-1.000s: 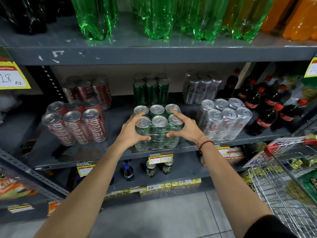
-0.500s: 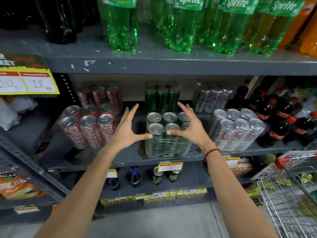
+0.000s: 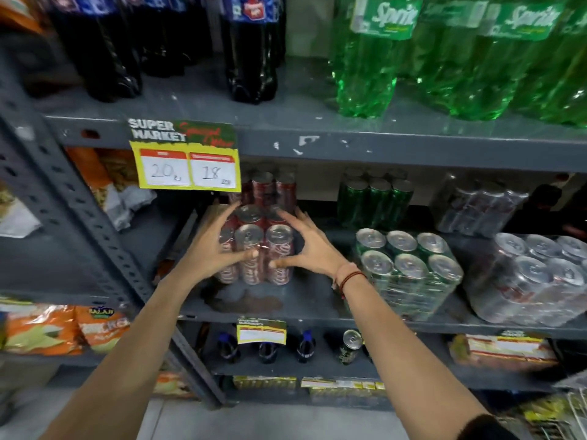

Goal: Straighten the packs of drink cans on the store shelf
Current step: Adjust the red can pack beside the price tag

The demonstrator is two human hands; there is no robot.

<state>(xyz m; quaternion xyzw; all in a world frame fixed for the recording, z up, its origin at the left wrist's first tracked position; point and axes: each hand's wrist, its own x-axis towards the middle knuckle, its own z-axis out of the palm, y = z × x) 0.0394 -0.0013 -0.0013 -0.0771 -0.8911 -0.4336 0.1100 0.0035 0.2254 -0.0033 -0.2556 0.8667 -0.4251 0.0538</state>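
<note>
A shrink-wrapped pack of red cola cans (image 3: 259, 249) stands on the grey middle shelf (image 3: 305, 300). My left hand (image 3: 212, 249) presses its left side and my right hand (image 3: 305, 246) presses its right side, thumbs on the front. To the right sit a pack of green cans (image 3: 409, 271) and a pack of silver cans (image 3: 533, 277). Behind stand a second red pack (image 3: 270, 185), a green pack (image 3: 374, 198) and a silver pack (image 3: 476, 204).
A yellow price tag (image 3: 187, 163) hangs from the upper shelf edge just above the red packs. Dark bottles (image 3: 251, 49) and green Sprite bottles (image 3: 368, 58) stand above. Snack bags (image 3: 63, 328) lie at the left; a grey slotted upright (image 3: 79, 217) runs diagonally there.
Both hands let go of the green pack, moved left and closed on the red cola pack. The view swung left and up.
</note>
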